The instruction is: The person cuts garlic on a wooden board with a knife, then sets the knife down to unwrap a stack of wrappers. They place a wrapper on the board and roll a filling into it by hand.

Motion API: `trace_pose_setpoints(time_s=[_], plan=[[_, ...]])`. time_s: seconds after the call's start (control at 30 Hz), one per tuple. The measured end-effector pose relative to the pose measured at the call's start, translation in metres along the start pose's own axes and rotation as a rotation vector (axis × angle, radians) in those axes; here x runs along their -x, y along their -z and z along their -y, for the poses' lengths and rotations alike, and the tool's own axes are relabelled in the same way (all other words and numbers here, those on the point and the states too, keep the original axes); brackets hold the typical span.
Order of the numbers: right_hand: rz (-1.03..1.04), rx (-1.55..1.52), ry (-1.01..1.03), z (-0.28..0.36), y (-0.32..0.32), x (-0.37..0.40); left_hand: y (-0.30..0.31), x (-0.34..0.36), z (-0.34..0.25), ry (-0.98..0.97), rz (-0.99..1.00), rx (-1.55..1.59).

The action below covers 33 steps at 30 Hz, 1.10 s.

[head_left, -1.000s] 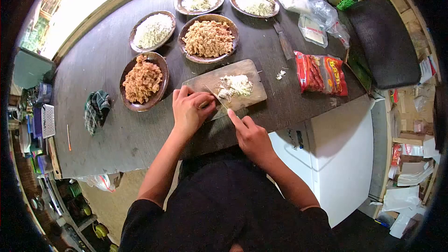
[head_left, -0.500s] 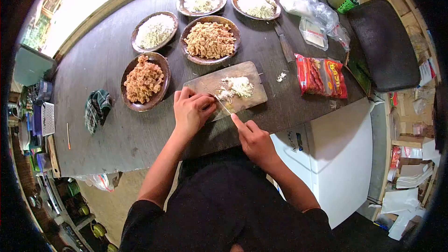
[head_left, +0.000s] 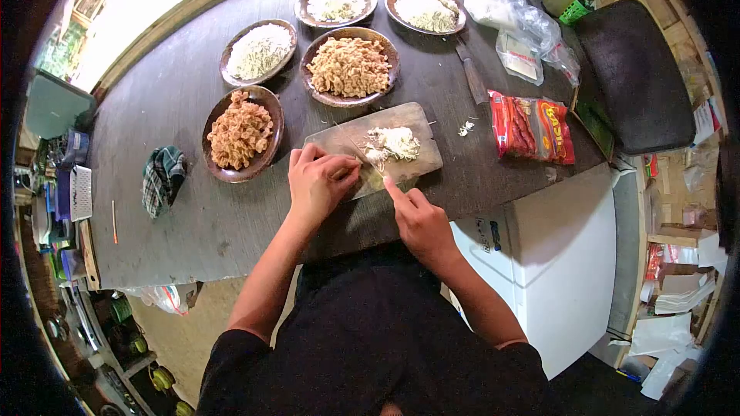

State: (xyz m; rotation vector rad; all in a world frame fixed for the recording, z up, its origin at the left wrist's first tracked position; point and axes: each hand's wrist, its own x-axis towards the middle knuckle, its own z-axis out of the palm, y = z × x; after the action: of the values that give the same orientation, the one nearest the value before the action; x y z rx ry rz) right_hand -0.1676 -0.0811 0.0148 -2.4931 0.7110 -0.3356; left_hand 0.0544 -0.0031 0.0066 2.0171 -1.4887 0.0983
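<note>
A wooden cutting board (head_left: 425, 160) lies near the table's front edge with a heap of finely cut pale shreds (head_left: 395, 143) on it. My right hand (head_left: 422, 223) grips a knife (head_left: 375, 166), the index finger stretched along the top of its blade, which points up and left over the board. At the board's left side my left hand (head_left: 322, 183) is closed, its fingertips pinched close to the blade. Whatever those fingers hold is mostly hidden. A few loose shreds (head_left: 466, 129) lie on the table right of the board.
Behind the board stand brown plates of fried crumbly food (head_left: 348, 67) and pale shreds (head_left: 262, 52). To the right are a red sausage packet (head_left: 532, 127), a second knife (head_left: 472, 77) and plastic bags (head_left: 516, 23). A checked cloth (head_left: 163, 181) lies at left.
The knife blade has shifted slightly up and now reaches further across the board. My left hand stays almost in place, and the view has moved a little.
</note>
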Motion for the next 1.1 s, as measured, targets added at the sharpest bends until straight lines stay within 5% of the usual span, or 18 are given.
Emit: trace_pose_setpoints(time_s=[1.1], plan=[[0.016, -0.06, 0.021, 0.008, 0.006, 0.007, 0.002, 0.002, 0.002, -0.04, -0.001, -0.014]])
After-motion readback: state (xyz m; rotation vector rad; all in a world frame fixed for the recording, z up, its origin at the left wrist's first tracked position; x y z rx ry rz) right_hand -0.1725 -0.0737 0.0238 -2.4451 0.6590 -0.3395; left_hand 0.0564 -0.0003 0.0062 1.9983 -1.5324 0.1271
